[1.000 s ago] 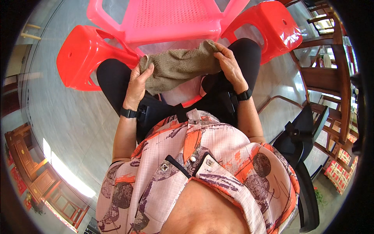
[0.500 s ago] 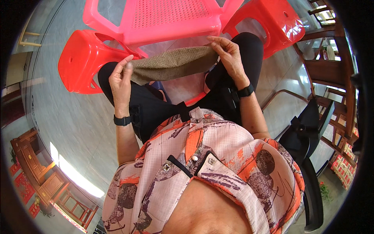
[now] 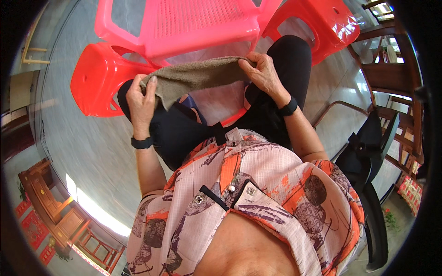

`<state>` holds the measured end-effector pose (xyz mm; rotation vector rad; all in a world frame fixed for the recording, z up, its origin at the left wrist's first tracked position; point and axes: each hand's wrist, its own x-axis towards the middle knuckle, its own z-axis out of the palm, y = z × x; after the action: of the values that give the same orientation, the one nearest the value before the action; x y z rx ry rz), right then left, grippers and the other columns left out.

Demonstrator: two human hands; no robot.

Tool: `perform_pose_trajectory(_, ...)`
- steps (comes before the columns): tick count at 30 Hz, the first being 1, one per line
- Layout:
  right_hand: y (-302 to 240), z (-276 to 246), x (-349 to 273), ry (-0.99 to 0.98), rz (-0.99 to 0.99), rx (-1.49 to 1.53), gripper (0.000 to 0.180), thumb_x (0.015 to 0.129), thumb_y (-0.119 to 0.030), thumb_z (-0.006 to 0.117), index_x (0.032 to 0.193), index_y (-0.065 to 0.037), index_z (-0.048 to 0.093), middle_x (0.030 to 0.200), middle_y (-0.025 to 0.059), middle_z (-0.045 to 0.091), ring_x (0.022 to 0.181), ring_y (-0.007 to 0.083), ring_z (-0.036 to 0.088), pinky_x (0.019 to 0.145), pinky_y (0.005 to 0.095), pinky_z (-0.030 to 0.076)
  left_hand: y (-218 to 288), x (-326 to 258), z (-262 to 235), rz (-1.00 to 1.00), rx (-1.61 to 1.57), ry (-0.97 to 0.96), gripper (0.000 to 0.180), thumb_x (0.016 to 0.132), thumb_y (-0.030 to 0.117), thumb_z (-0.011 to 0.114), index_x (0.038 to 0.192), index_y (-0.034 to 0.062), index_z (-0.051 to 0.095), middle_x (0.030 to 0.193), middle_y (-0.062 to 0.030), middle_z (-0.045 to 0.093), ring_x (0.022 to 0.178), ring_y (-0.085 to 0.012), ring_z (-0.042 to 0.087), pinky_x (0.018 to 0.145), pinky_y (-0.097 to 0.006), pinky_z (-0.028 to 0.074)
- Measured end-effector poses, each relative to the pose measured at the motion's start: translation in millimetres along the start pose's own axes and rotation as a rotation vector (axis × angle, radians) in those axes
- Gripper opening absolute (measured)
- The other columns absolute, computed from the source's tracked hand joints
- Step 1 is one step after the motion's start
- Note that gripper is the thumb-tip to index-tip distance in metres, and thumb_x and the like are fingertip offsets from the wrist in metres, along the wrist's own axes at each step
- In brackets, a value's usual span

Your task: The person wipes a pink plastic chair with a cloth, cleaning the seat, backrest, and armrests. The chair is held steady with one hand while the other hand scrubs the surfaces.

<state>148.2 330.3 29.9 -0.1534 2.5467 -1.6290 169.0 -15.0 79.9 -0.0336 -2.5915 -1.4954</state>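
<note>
Seated person in a patterned shirt (image 3: pixel 248 184) holds an olive-brown cloth (image 3: pixel 198 77) betw. both hands, above the gap betw. the knees. L hand (image 3: pixel 141 103) pinches one end, thumb on the near face; R hand (image 3: pixel 264 76) pinches the opp. end at its upper corner. A loose corner droops nr. the L hand. Beyond: pink plastic chair (image 3: pixel 202 41) w/ perforated seat, red plastic stool (image 3: pixel 90 83) to its L.

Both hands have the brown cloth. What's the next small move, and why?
I'd probably have the left hand gather in the loose corner of the brown cloth while the right hand holds its end: the cloth spans both hands, but that corner hangs free beside the left one.
</note>
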Motion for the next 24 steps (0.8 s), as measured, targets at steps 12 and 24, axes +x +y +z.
perform_pose_trajectory(12, -13, 36, -17, -0.099, 0.368, 1.015, 0.030, 0.098, -0.023, 0.071, 0.117, -0.002, 0.061, 0.104, 0.0038, 0.066, 0.094, 0.0126, 0.063, 0.083, 0.0284, 0.052, 119, -4, 63, 0.311, 0.072, -0.658, 0.024, 0.090, 0.006, 0.072, 0.114, 0.0047, 0.075, 0.095, -0.0155, 0.074, 0.082, -0.0275, 0.073, 0.073, -0.036, 0.057)
perform_pose_trajectory(24, 5, 40, -20, -0.164, 0.333, 1.134, 0.035, 0.098, -0.010, 0.067, 0.130, 0.003, 0.063, 0.118, 0.0121, 0.073, 0.104, 0.0204, 0.071, 0.094, 0.0377, 0.058, 260, -6, 36, 1.200, -0.418, -0.302, 0.011, 0.086, 0.013, 0.072, 0.097, 0.0105, 0.075, 0.089, -0.0058, 0.070, 0.080, -0.0221, 0.069, 0.070, -0.034, 0.054)
